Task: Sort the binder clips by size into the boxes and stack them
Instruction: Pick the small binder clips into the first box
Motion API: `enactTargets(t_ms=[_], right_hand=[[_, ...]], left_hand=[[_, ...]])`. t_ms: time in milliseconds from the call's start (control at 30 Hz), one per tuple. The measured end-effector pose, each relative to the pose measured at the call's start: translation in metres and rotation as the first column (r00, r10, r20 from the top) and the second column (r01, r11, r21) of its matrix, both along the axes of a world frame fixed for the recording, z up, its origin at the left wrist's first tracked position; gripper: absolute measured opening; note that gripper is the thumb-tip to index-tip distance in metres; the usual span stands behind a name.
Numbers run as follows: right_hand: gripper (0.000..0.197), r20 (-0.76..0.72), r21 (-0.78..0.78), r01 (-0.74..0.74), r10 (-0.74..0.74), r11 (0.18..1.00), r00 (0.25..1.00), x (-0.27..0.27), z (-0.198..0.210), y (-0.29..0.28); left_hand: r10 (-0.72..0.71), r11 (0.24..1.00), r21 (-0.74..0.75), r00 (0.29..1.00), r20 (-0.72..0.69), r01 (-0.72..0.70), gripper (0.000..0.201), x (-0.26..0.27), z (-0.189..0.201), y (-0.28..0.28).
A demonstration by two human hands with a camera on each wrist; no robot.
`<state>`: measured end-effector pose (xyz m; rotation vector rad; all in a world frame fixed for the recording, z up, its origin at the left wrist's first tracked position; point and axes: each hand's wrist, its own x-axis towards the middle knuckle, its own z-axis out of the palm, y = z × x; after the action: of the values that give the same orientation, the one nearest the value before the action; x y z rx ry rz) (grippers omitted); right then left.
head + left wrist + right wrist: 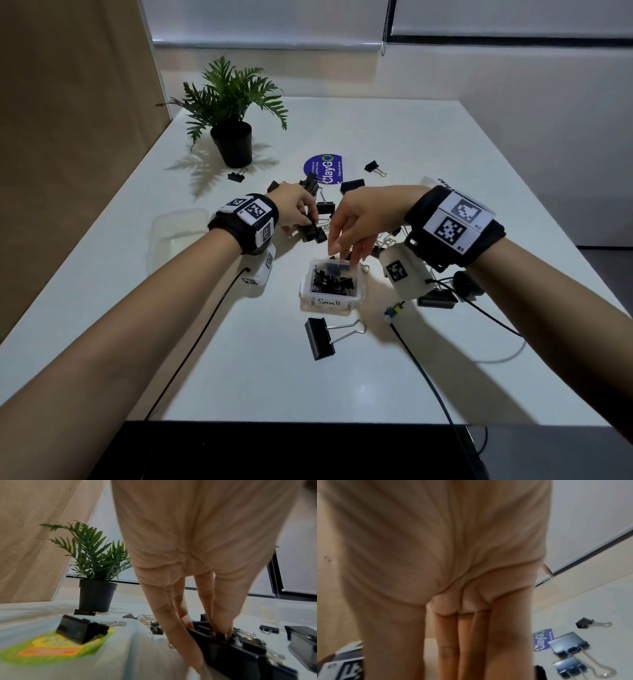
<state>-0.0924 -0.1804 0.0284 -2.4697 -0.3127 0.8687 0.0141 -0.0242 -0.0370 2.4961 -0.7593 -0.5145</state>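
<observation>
**Hands over the clip pile, small box part-filled**

The left hand (295,208) reaches into the pile of binder clips (322,212) near the middle of the white table (445,144), its fingers (221,615) curled down onto a large black clip (228,650) and gripping it.

The right hand (356,219) hangs just above the far rim of the small box (330,286), fingers (447,642) pointing straight down and close together. Whether they pinch anything cannot be told; the fingertips are cut off in the wrist view and blurred in the head view.

The small box, clear plastic with a label reading "Small", stands toward the near edge of the table and holds a heap of little black clips (330,281). A big clip (320,337) lies just in front of it, nearer the edge. A clear lidded box (178,228) sits toward the left edge, with one clip (80,630) resting on its lid.

A potted fern (229,113) stands at the far left corner, a clip (236,176) touching its base. A blue round sticker (323,169) lies beyond the pile, with a lone clip (373,167) to its right.
</observation>
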Motion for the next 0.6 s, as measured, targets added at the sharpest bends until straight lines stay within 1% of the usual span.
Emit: enactTargets(t_ms=[67, 167, 200, 267, 300, 333, 367, 400, 433, 467, 533, 600], right_hand=[[0.017, 0.024, -0.046, 0.032, -0.031, 0.998, 0.999, 0.0, 0.001, -0.003], [0.011, 0.112, -0.147, 0.092, -0.075, 0.985, 0.991, 0.003, -0.002, -0.013], [0.01, 0.129, -0.171, 0.122, -0.101, 0.978, 0.987, 0.005, -0.004, -0.017], [0.009, 0.173, -0.243, 0.193, -0.153, 0.95, 0.973, 0.009, -0.009, -0.029], [0.008, 0.205, -0.29, 0.233, -0.178, 0.928, 0.963, 0.011, -0.012, -0.036], [0.009, 0.229, -0.328, 0.273, -0.204, 0.904, 0.952, 0.012, -0.014, -0.042], [0.014, 0.243, -0.363, 0.306, -0.228, 0.88, 0.943, 0.013, -0.017, -0.049], [0.02, 0.241, -0.398, 0.326, -0.245, 0.857, 0.939, 0.014, -0.019, -0.056], [0.026, 0.226, -0.433, 0.329, -0.253, 0.839, 0.941, 0.014, -0.02, -0.06], [0.032, 0.199, -0.461, 0.322, -0.257, 0.827, 0.946, 0.013, -0.022, -0.062], [0.042, 0.152, -0.49, 0.301, -0.259, 0.818, 0.954, 0.01, -0.026, -0.06], [0.046, 0.15, -0.477, 0.294, -0.253, 0.829, 0.956, 0.009, -0.031, -0.054]], left_hand=[[-0.006, 1.0, 0.001, 1.0, 0.01, 0.006, 0.015, -0.002, 0.0, 0.002], [-0.015, 1.0, 0.02, 0.999, 0.04, 0.015, 0.017, -0.004, 0.0, 0.005], [-0.026, 0.999, 0.049, 0.996, 0.088, 0.021, 0.017, -0.005, 0.001, 0.006], [-0.048, 0.993, 0.114, 0.967, 0.249, 0.02, 0.018, -0.008, 0.003, 0.007], [-0.049, 0.994, 0.104, 0.95, 0.309, 0.018, 0.02, -0.012, 0.006, 0.008], [-0.051, 0.998, 0.06, 0.941, 0.334, 0.033, 0.023, -0.016, 0.009, 0.008], [-0.069, 0.998, 0.014, 0.945, 0.32, 0.068, 0.026, -0.021, 0.014, 0.007], [-0.108, 0.993, -0.009, 0.957, 0.271, 0.115, 0.03, -0.028, 0.019, 0.006], [-0.162, 0.987, 0.011, 0.967, 0.198, 0.163, 0.034, -0.034, 0.024, 0.004], [-0.22, 0.975, 0.064, 0.969, 0.116, 0.214, 0.037, -0.041, 0.027, 0.002], [-0.308, 0.936, 0.173, 0.951, -0.021, 0.307, 0.039, -0.05, 0.028, -0.004], [-0.35, 0.914, 0.192, 0.934, -0.07, 0.357, 0.035, -0.054, 0.023, -0.009]])
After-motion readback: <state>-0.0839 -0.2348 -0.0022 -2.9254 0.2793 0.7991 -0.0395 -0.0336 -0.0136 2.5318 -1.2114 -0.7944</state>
